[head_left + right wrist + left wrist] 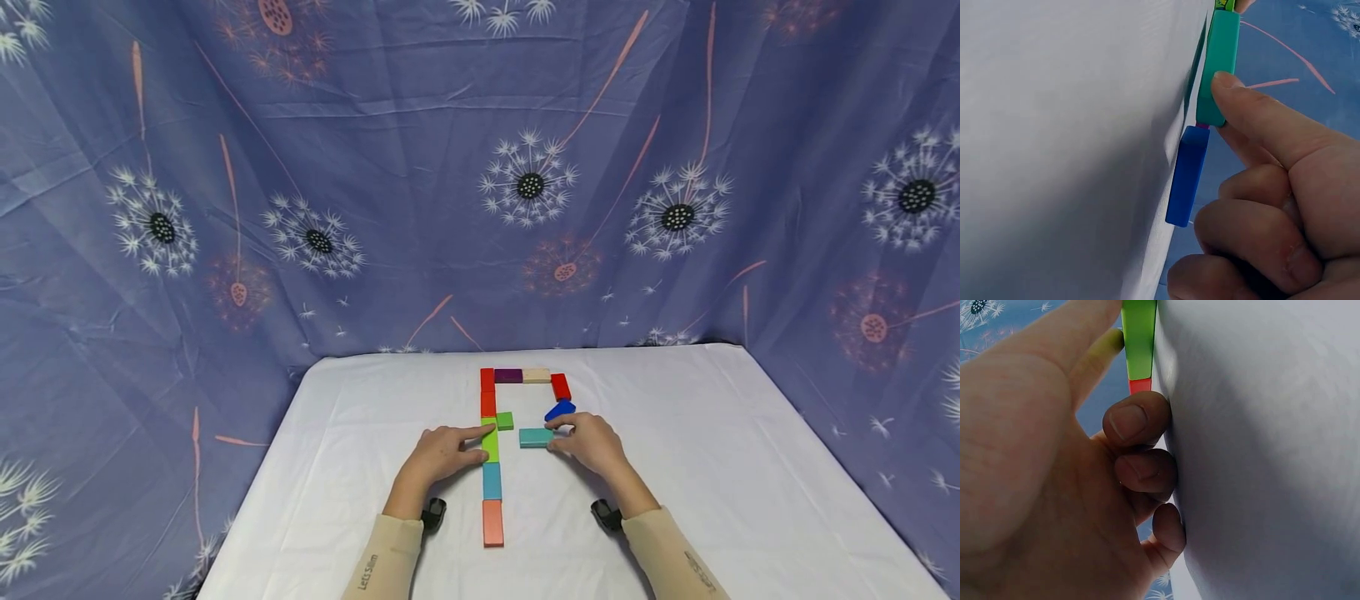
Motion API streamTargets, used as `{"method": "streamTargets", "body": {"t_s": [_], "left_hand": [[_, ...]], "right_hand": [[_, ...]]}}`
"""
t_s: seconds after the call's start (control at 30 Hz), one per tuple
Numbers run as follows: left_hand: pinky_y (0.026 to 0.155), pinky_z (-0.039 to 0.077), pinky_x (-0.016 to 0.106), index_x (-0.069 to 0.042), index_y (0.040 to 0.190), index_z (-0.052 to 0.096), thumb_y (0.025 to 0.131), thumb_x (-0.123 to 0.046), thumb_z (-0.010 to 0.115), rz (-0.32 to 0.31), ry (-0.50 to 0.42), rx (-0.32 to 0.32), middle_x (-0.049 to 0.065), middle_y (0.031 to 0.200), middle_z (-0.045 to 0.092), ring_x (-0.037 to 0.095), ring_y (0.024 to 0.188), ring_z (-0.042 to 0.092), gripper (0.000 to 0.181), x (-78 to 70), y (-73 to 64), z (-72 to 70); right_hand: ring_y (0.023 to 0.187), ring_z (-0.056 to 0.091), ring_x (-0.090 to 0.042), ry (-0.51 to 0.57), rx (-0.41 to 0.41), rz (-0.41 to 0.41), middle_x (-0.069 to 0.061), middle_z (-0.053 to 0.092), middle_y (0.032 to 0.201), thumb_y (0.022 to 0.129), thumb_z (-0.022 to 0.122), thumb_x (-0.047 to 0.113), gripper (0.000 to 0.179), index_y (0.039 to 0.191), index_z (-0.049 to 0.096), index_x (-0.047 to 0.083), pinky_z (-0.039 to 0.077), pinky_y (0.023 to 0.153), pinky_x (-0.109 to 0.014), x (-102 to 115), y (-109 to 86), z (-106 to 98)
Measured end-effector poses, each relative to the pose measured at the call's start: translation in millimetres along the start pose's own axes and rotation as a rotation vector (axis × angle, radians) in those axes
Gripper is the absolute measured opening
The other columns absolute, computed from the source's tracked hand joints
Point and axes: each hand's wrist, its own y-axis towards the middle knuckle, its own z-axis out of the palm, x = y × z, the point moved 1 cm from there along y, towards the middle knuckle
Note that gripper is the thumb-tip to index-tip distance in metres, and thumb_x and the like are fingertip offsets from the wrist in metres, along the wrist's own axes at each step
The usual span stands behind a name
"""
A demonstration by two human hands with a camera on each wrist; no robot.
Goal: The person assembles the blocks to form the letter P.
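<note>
My left hand [442, 454] rests straight index finger and thumb on a light-green block [491, 446] in a vertical column; its other fingers [1141, 472] are curled near the cloth. My right hand [592, 442] pinches a teal rectangular block [533, 437] between thumb and index finger, the block lying crosswise in the head view. Whether the teal block touches the cloth I cannot tell. A small green block [505, 421] adjoins the column's right side. Just above the right fingertips sits a slanted blue block [560, 409].
Above the light-green block the column has two red blocks [487, 392]; below it come a blue block [492, 481] and a salmon block [492, 525]. A purple block [508, 376], a cream block [536, 376] and a tilted red block [561, 387] run rightward from the top. White cloth [697, 467] covers the table.
</note>
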Motion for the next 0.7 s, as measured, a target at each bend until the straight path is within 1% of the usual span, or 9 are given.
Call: {"method": "streamTargets", "body": {"t_s": [0.17, 0.4, 0.57, 0.63, 0.7], "left_hand": [[0.084, 0.039, 0.04, -0.048, 0.146, 0.062, 0.095, -0.05, 0.073, 0.007, 0.002, -0.004, -0.005, 0.079, 0.061, 0.014, 0.084, 0.052, 0.053, -1.4, -0.4, 0.3], [0.082, 0.038, 0.039, -0.047, 0.147, 0.062, 0.095, -0.05, 0.073, 0.019, 0.005, -0.013, -0.005, 0.076, 0.059, 0.014, 0.082, 0.051, 0.053, -0.8, -0.4, -0.9], [0.081, 0.036, 0.038, -0.048, 0.147, 0.061, 0.095, -0.05, 0.072, 0.016, 0.006, -0.004, -0.005, 0.072, 0.057, 0.013, 0.079, 0.051, 0.053, 0.0, 0.1, -0.2], [0.081, 0.036, 0.037, -0.049, 0.147, 0.06, 0.095, -0.05, 0.072, 0.01, 0.004, 0.001, -0.005, 0.072, 0.057, 0.013, 0.079, 0.051, 0.054, 0.2, 0.1, 0.1], [0.08, 0.036, 0.037, -0.049, 0.147, 0.06, 0.095, -0.05, 0.072, 0.009, 0.002, 0.004, -0.005, 0.072, 0.058, 0.013, 0.079, 0.051, 0.054, 0.3, 0.1, 0.0]], "right_hand": [[0.083, 0.062, -0.019, 0.02, 0.0, 0.002, -0.006, 0.076, 0.1, 0.081, 0.092, 0.032, 0.033, 0.113, 0.084, 0.029, 0.044, 0.062, -0.031, 1.0, 6.0, -0.2], [0.082, 0.062, -0.018, 0.021, -0.005, -0.019, -0.006, 0.077, 0.102, 0.082, 0.091, 0.032, 0.031, 0.112, 0.084, 0.029, 0.043, 0.063, -0.031, 0.7, 13.9, 0.7], [0.082, 0.062, -0.017, 0.014, -0.007, -0.03, -0.004, 0.077, 0.1, 0.081, 0.092, 0.032, 0.031, 0.111, 0.084, 0.031, 0.044, 0.063, -0.031, 1.4, 17.3, 2.2], [0.084, 0.063, -0.018, 0.004, -0.009, -0.029, -0.004, 0.078, 0.102, 0.081, 0.092, 0.033, 0.031, 0.111, 0.084, 0.031, 0.045, 0.064, -0.031, 2.1, 18.5, 2.8], [0.088, 0.065, -0.019, -0.01, -0.01, -0.028, -0.005, 0.078, 0.108, 0.081, 0.092, 0.034, 0.032, 0.112, 0.084, 0.032, 0.046, 0.066, -0.032, 2.5, 19.9, 3.3]]}}
